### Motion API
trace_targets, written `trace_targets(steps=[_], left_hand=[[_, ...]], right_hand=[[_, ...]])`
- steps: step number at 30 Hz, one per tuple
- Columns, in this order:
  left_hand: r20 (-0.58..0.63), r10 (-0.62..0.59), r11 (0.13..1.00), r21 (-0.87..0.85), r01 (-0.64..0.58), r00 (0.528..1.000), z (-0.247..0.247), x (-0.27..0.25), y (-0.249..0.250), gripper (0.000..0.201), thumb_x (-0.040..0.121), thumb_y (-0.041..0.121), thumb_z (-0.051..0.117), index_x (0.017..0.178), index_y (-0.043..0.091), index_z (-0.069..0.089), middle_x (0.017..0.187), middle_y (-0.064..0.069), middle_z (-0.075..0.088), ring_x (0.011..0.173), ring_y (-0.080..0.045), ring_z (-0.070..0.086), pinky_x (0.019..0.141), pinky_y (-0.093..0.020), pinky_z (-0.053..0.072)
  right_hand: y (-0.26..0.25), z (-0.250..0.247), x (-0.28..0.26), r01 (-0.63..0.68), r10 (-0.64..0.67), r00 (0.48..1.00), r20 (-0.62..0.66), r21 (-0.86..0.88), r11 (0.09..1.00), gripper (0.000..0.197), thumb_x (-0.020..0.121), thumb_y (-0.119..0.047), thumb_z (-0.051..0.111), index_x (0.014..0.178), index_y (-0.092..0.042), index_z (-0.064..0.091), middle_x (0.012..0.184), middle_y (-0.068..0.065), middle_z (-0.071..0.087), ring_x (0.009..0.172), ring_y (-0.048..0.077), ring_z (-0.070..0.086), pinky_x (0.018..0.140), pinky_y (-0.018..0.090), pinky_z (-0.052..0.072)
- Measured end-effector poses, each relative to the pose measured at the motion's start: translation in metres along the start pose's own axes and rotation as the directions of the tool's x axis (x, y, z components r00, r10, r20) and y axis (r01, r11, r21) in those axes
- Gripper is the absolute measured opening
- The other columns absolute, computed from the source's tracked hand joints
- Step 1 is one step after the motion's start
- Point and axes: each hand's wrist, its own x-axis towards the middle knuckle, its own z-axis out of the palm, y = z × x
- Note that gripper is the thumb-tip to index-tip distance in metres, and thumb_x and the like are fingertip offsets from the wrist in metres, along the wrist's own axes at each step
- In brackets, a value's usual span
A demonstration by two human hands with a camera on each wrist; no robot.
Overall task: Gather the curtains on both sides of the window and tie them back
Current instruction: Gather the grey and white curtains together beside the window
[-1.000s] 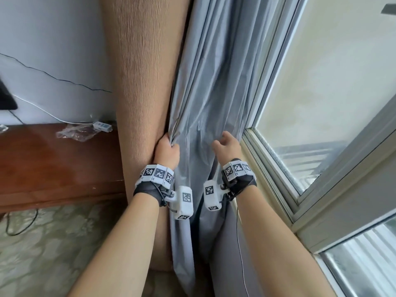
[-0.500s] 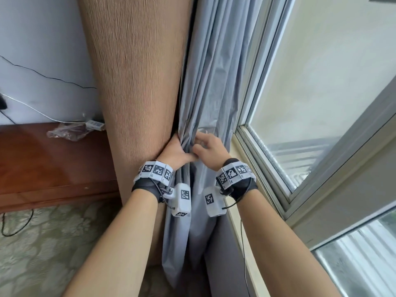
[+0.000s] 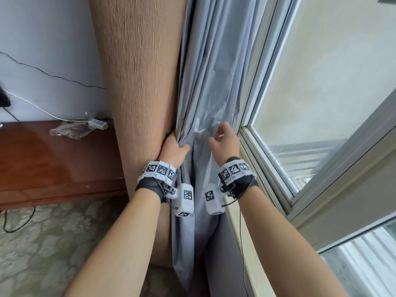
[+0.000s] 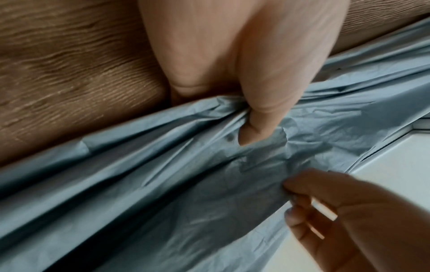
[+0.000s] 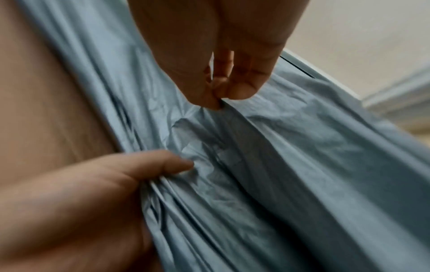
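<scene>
Grey-blue, crinkled thin curtain lining (image 3: 205, 99) bunched into vertical folds beside the tan ribbed outer curtain (image 3: 139, 86), both hanging at the left edge of the pale-framed window (image 3: 267, 146). Left hand (image 3: 173, 150) clamped round a sheaf of gathered pleats, thumb dug into the cloth, fingers hidden behind the tan panel. Right hand (image 3: 224, 139) pinching one further fold between thumb and fingertips, near the window frame and a little apart from the left.

Judged as mid-gather on this one side: much of the lining already drawn together, a last loose stretch toward the glass yet to be pulled in. No tie-back, cord or hook visible anywhere in view, so no tying begun. Opposite curtain out of sight; its state cannot be told, presumably all of that side left to do.
</scene>
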Motion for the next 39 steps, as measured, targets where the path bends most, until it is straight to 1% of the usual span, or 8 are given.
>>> trace_targets(steps=[4, 10, 19, 23, 26, 32, 36, 39], left_hand=[[0.114, 0.013, 0.999, -0.051, -0.008, 0.993, 0.004, -0.002, -0.003, 0.069, 0.072, 0.004, 0.072, 0.137, 0.01, 0.048, 0.127, -0.004, 0.063, 0.121, -0.017, 0.058, 0.106, -0.029, 0.042], [0.181, 0.038, 0.999, 0.027, -0.043, 0.983, 0.012, -0.002, 0.001, 0.088, 0.06, 0.023, 0.081, 0.139, 0.02, 0.043, 0.137, 0.005, 0.054, 0.129, -0.007, 0.048, 0.111, -0.026, 0.035], [0.008, -0.045, 0.998, 0.041, 0.045, 0.999, 0.004, 0.0, 0.005, 0.045, 0.086, -0.007, 0.05, 0.13, 0.0, 0.057, 0.124, -0.014, 0.064, 0.116, -0.023, 0.058, 0.089, -0.015, 0.037], [0.015, -0.062, 0.998, 0.024, 0.062, 0.998, 0.0, -0.001, 0.005, 0.044, 0.088, -0.007, 0.048, 0.13, 0.001, 0.057, 0.113, -0.005, 0.062, 0.104, -0.016, 0.055, 0.079, -0.012, 0.036], [0.006, -0.073, 0.997, 0.025, 0.073, 0.997, -0.001, 0.0, 0.005, 0.043, 0.088, -0.007, 0.047, 0.128, 0.001, 0.057, 0.108, -0.006, 0.062, 0.097, -0.017, 0.055, 0.072, -0.012, 0.037], [-0.026, -0.039, 0.999, 0.003, 0.039, 0.999, 0.0, 0.003, -0.001, 0.048, 0.086, -0.007, 0.052, 0.133, 0.002, 0.053, 0.127, -0.013, 0.062, 0.114, -0.018, 0.057, 0.087, -0.013, 0.037], [0.078, 0.01, 1.0, -0.016, -0.009, 0.997, 0.005, 0.0, -0.001, 0.06, 0.078, -0.008, 0.06, 0.135, 0.006, 0.049, 0.125, -0.007, 0.062, 0.117, -0.018, 0.057, 0.099, -0.023, 0.043], [0.239, 0.03, 0.998, -0.057, -0.017, 0.97, 0.009, -0.005, 0.002, 0.078, 0.071, -0.005, 0.071, 0.141, 0.014, 0.041, 0.129, 0.002, 0.058, 0.12, -0.008, 0.055, 0.097, -0.012, 0.04]], right_hand=[[-0.013, -0.003, -0.011, 0.272, -0.266, 0.959, 0.102, -0.056, 0.961, 0.017, 0.071, 0.001, 0.057, 0.083, -0.007, 0.047, 0.072, 0.003, 0.052, 0.067, 0.025, 0.051, 0.062, 0.036, 0.044], [-0.021, -0.005, -0.015, 0.309, -0.329, 0.905, 0.269, 0.113, 0.944, 0.021, 0.077, 0.004, 0.05, 0.086, -0.012, 0.06, 0.082, -0.006, 0.064, 0.085, 0.015, 0.061, 0.084, 0.028, 0.049], [0.011, -0.008, -0.001, -0.115, 0.123, 0.991, -0.057, 0.127, 0.985, 0.022, 0.083, -0.003, 0.056, 0.103, -0.012, 0.059, 0.106, 0.002, 0.062, 0.093, 0.015, 0.06, 0.086, 0.031, 0.052], [0.019, -0.006, 0.009, -0.232, 0.203, 0.969, 0.138, 0.241, 0.942, 0.045, 0.083, -0.014, 0.069, 0.125, -0.009, 0.054, 0.114, 0.0, 0.062, 0.105, 0.015, 0.062, 0.092, 0.03, 0.052], [0.016, -0.002, 0.014, -0.251, 0.191, 0.954, 0.232, 0.264, 0.931, 0.033, 0.08, -0.019, 0.073, 0.111, -0.011, 0.064, 0.104, 0.006, 0.07, 0.094, 0.019, 0.067, 0.088, 0.041, 0.057], [0.002, -0.007, -0.008, 0.167, -0.168, 0.986, -0.008, -0.05, 0.985, 0.015, 0.075, 0.002, 0.055, 0.087, -0.007, 0.051, 0.076, 0.004, 0.056, 0.069, 0.025, 0.054, 0.061, 0.037, 0.046], [-0.008, -0.013, -0.022, 0.364, -0.357, 0.93, 0.092, -0.079, 0.928, 0.02, 0.074, 0.003, 0.055, 0.088, -0.009, 0.048, 0.076, -0.003, 0.049, 0.067, 0.02, 0.048, 0.061, 0.031, 0.041], [-0.01, -0.015, -0.02, 0.394, -0.377, 0.91, 0.175, -0.071, 0.917, 0.026, 0.078, -0.001, 0.058, 0.101, -0.013, 0.056, 0.084, -0.006, 0.056, 0.073, 0.013, 0.053, 0.068, 0.026, 0.043]])
